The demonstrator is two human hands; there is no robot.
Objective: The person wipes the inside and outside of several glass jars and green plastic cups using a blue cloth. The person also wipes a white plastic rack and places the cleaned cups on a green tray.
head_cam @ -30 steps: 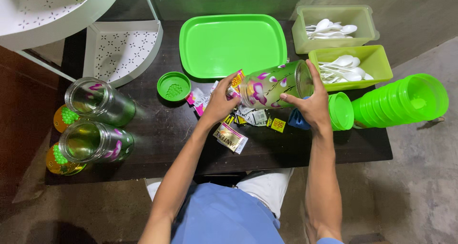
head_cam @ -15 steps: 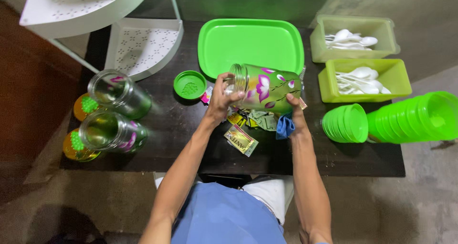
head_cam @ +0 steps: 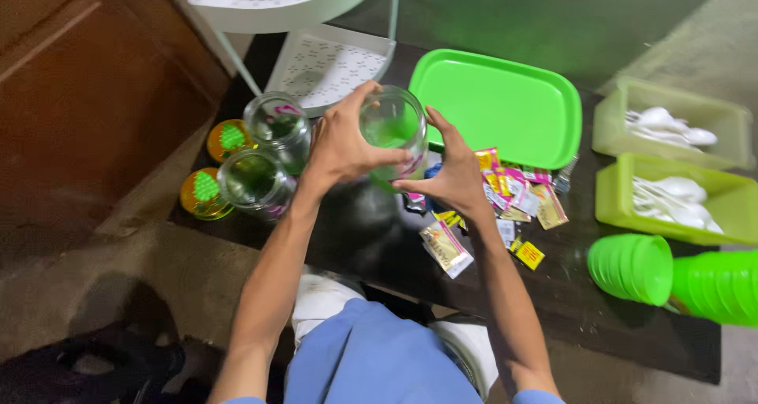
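Note:
I hold a clear glass jar (head_cam: 392, 124) upright above the dark table (head_cam: 371, 238), its open mouth facing up. My left hand (head_cam: 343, 143) wraps its left side. My right hand (head_cam: 448, 172) presses against its right side and lower edge. Under the jar something green shows, likely its lid, mostly hidden. Several small colourful sachets (head_cam: 513, 199) lie scattered just right of my hands, and one sachet (head_cam: 446, 248) lies nearer to me.
Two more glass jars (head_cam: 264, 155) stand at the left with two yellow-green lids (head_cam: 212, 167) beside them. A green tray (head_cam: 501, 104) lies at the back. Two green bins of white spoons (head_cam: 679, 191) and stacked green bowls (head_cam: 671, 274) sit right. White shelves (head_cam: 328, 60) stand behind.
The jar, held sideways over the sachets before, has been turned upright and carried left toward the other jars. The loose green lid is no longer seen on the table.

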